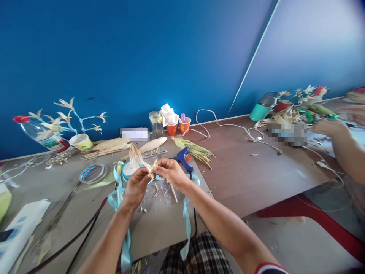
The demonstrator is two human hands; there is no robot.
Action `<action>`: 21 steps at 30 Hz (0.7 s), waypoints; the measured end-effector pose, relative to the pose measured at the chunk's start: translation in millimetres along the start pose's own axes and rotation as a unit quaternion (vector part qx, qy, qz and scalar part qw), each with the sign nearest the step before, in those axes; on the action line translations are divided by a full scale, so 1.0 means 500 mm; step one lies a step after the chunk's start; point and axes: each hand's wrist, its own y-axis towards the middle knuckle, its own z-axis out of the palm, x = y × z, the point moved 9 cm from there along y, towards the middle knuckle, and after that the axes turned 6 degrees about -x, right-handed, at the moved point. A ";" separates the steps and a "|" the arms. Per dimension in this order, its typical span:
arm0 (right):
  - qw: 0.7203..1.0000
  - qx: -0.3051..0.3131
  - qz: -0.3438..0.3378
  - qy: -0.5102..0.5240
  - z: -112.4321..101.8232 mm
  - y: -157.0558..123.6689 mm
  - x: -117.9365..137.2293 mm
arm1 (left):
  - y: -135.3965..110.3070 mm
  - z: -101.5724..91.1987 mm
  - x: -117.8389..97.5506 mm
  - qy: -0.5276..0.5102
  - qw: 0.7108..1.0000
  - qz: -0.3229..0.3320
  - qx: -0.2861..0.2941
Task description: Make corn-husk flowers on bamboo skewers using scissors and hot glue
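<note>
My left hand point(137, 185) and my right hand point(170, 172) meet above the grey board point(159, 224), both pinched on a small pale corn-husk flower point(137, 158) whose petals fan up to the left. A thin wooden stick point(173, 191) runs down from under my right hand. A light blue ribbon point(186, 217) trails under both wrists and hangs over the table's near edge. A blue glue gun point(183, 159) lies just behind my right hand. Husk scraps point(155, 190) litter the board below my hands.
Corn husks point(196, 150), a ribbon spool point(128, 169), orange cups point(178, 126), a jar point(156, 123), a husk-flower branch in a cup point(81, 141) and a bottle point(42, 135) stand behind. A white cable point(228, 125) crosses the brown table. Another person's arm point(346, 150) works at the right, by a teal jug point(262, 106).
</note>
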 end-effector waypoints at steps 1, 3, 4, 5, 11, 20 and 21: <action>1.000 -0.004 0.011 0.011 -0.001 0.000 -0.002 | -0.001 0.004 -0.001 0.002 1.000 0.000 0.005; 0.999 -0.010 0.030 0.030 -0.001 0.000 -0.004 | -0.004 0.010 -0.004 0.007 1.000 0.000 0.009; 0.999 -0.011 0.036 0.037 0.000 -0.001 -0.005 | -0.006 0.013 -0.007 0.011 1.000 0.002 0.009; 0.998 -0.011 0.040 0.042 0.000 -0.001 -0.006 | -0.007 0.016 -0.009 0.016 1.000 0.003 0.010; 0.997 -0.013 0.052 0.061 -0.006 0.000 -0.016 | -0.008 0.020 -0.007 0.031 0.999 0.002 0.035; 0.977 -0.056 0.122 0.164 -0.026 0.006 -0.044 | -0.004 0.013 -0.010 0.075 0.995 0.037 0.046; 0.973 -0.059 0.128 0.182 -0.029 0.007 -0.044 | -0.003 0.012 -0.009 0.081 0.995 0.037 0.048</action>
